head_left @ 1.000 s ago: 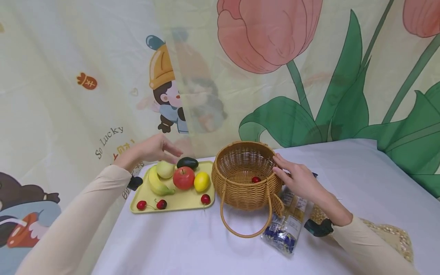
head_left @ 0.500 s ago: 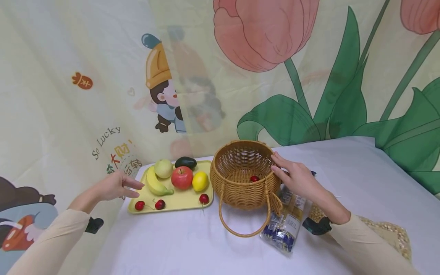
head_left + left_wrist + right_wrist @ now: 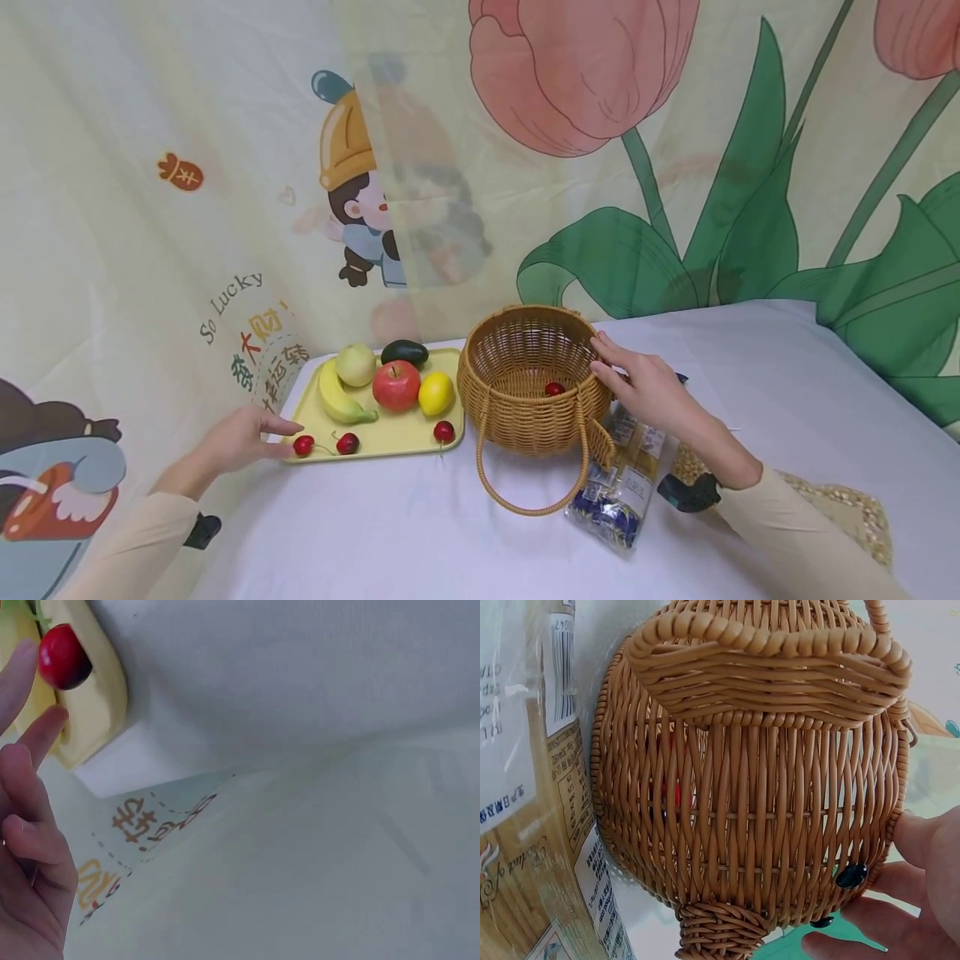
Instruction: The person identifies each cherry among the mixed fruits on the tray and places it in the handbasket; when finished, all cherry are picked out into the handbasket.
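My left hand [image 3: 231, 442] is at the tray's front left corner, with thumb and index finger spread around a red cherry [image 3: 303, 446]. In the left wrist view the fingertips come right up to the cherry [image 3: 65, 657]. A second cherry [image 3: 347, 443] lies just beside it, and a third cherry [image 3: 444, 431] sits at the tray's front right. My right hand [image 3: 652, 387] holds the rim of a brown wicker basket [image 3: 536, 425], its thumb at the edge in the right wrist view. Inside the basket lies another cherry [image 3: 554, 389]; the handle hangs down in front.
On the yellow tray [image 3: 405, 446] are a banana [image 3: 339, 396], a pale green round fruit [image 3: 356, 365], a red apple [image 3: 396, 386], a lemon [image 3: 436, 393] and a dark avocado-like fruit [image 3: 405, 352]. Clear packets [image 3: 618, 500] and a woven mat [image 3: 840, 508] lie right of the basket.
My left hand has moved from above the back of the tray, left and down to the front left cherry. The right hand has stayed on the basket rim.
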The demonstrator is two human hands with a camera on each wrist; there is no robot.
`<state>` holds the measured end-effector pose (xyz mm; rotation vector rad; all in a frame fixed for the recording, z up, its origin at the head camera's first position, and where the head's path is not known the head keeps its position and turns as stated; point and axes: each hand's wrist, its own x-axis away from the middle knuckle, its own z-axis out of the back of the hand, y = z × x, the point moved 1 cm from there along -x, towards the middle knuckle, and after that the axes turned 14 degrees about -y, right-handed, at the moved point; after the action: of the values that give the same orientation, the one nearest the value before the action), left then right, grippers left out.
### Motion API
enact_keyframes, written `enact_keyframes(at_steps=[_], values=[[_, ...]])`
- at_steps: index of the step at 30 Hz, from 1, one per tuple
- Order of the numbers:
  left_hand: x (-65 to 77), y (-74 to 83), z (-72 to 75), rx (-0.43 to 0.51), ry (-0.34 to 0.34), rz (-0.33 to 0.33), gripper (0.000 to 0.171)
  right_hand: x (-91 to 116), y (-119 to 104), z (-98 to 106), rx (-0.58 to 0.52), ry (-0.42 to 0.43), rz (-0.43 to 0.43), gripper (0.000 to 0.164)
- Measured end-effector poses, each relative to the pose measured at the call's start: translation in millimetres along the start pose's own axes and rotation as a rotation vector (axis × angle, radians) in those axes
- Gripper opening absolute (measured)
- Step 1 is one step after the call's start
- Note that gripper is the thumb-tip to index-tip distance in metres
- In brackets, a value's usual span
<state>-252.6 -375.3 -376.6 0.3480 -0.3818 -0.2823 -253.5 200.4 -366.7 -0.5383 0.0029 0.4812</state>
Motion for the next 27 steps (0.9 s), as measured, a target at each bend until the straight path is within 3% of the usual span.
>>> enact_keyframes(at_steps=[11, 27], values=[[-11.0, -3.8, -16.1, -0.041, 0.006, 0.033, 0.035, 1, -1, -3, 0.003, -0.001, 0.001, 0.055], [-16.2, -0.4, -13.7, -0.031, -0.003, 0.050, 0.034, 0, 0, -1, -0.002, -0.004, -0.003, 0.056]])
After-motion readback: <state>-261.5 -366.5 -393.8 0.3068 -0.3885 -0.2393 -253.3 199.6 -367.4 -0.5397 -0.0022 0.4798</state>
